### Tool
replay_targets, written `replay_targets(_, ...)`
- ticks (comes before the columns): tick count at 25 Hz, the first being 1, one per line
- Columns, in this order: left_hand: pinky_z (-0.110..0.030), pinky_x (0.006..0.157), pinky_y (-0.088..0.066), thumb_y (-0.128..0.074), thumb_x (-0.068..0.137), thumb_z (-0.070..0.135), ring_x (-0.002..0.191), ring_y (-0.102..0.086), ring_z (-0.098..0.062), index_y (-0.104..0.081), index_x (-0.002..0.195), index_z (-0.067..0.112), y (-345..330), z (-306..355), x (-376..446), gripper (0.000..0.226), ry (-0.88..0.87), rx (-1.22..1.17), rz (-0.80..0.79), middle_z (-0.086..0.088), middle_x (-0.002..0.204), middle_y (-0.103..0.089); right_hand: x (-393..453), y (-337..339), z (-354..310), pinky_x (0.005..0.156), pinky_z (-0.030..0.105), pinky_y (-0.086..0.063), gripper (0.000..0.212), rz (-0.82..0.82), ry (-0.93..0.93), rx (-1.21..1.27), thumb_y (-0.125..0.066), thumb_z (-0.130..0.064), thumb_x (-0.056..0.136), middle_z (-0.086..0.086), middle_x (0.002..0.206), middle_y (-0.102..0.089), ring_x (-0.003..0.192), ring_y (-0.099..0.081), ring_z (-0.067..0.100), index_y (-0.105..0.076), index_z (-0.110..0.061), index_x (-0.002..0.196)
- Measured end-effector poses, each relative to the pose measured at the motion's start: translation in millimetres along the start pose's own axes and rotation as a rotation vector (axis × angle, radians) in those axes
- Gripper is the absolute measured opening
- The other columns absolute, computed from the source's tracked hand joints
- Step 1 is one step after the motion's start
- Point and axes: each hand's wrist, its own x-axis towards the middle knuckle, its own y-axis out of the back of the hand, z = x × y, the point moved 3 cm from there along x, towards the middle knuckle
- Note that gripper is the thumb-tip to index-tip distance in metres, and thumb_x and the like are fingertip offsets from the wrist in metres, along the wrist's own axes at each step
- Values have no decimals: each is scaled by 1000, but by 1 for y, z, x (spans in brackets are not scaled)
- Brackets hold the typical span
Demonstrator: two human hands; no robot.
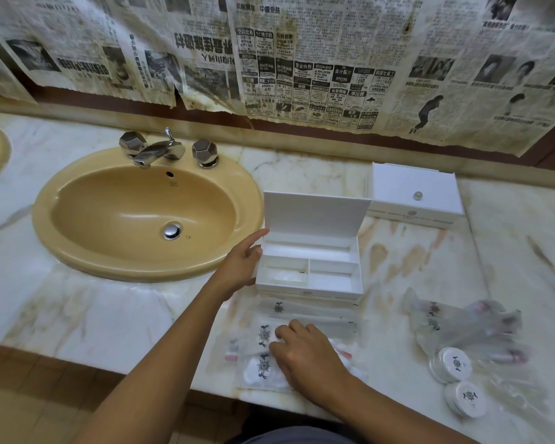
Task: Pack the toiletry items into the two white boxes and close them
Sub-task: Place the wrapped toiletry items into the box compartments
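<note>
The open white box (308,270) sits on the tabletop (109,315) just right of the sink (141,216), lid up and its compartments looking bare, and my left hand (241,267) steadies its left wall with fingers mostly straight, while the second white box (414,195) stands closed, further back to the right. My right hand (305,350) rests with curled fingers on the clear sachets (263,354) just in front of the box, though I cannot tell whether I have one pinched. I judge packing is only starting: next I need a firm hold on one sachet, lifting it into a fitting compartment, leaving the round tins (455,363) and wrapped items (474,328) at right for later.
</note>
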Motion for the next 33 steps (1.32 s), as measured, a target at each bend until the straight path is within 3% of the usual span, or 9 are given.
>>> replay_targets(5,-28,72,-54,-39,108,20,78,-34,-19,-54,132,50,1,2,-2,42,2,6,-1,-2,79,-32,5,32,4,41,25,-39,7,213,-49,150,-65,-14,72,-7,74,-59,66,-53,15,-61,-19,70)
replay_targets(10,-16,54,-50,-39,108,18,72,-38,-15,-54,132,46,1,7,-5,41,-18,5,4,-1,80,-35,26,69,29,50,28,-49,4,395,-193,276,-63,-15,81,-5,77,-63,70,-58,15,-67,-17,80)
replay_targets(14,-21,61,-53,-36,107,13,81,-49,-10,-53,137,44,1,9,-6,46,-3,-7,-4,1,91,-48,48,90,52,50,28,-47,5,501,-256,179,-65,-11,79,-3,74,-63,66,-56,16,-67,-16,78)
replay_targets(19,-20,58,-54,-38,107,12,69,-55,0,-54,133,43,1,8,-6,43,-20,-44,-30,4,77,-44,62,52,54,56,33,-42,13,302,-143,-1,-70,-6,70,0,67,-59,64,-50,22,-60,-14,65)
replay_targets(22,-21,56,-53,-39,107,13,76,-51,-3,-53,135,42,2,6,-4,42,-23,-20,-26,0,81,-40,67,46,50,59,33,-39,17,214,-94,-17,-69,-5,67,0,63,-56,64,-49,23,-56,-15,63)
replay_targets(24,-28,65,-54,-40,107,16,86,-49,-13,-54,135,45,3,4,-1,43,-14,-17,-22,-1,86,-42,70,46,46,60,32,-37,19,158,-71,-48,-69,-7,66,-1,61,-55,62,-48,22,-54,-16,62)
replay_targets(27,-37,78,-57,-41,107,18,96,-49,-19,-57,127,52,2,1,1,43,-4,-45,-31,-5,92,-45,70,39,43,73,38,-33,16,-13,-86,-68,-59,-25,85,3,69,-63,70,-55,25,-57,-15,73)
replay_targets(29,-34,76,-58,-41,107,17,94,-49,-19,-57,123,54,3,1,1,44,-3,-51,-33,-6,91,-45,70,34,46,82,42,-32,33,-119,-177,-13,-39,-37,97,7,80,-67,80,-57,29,-58,-13,87)
replay_targets(33,-31,72,-58,-40,107,17,96,-51,-19,-58,122,55,2,1,0,44,-7,-66,-39,-6,93,-47,65,33,43,75,38,-41,39,12,-219,-74,-32,-38,92,3,77,-66,78,-58,26,-62,-15,83)
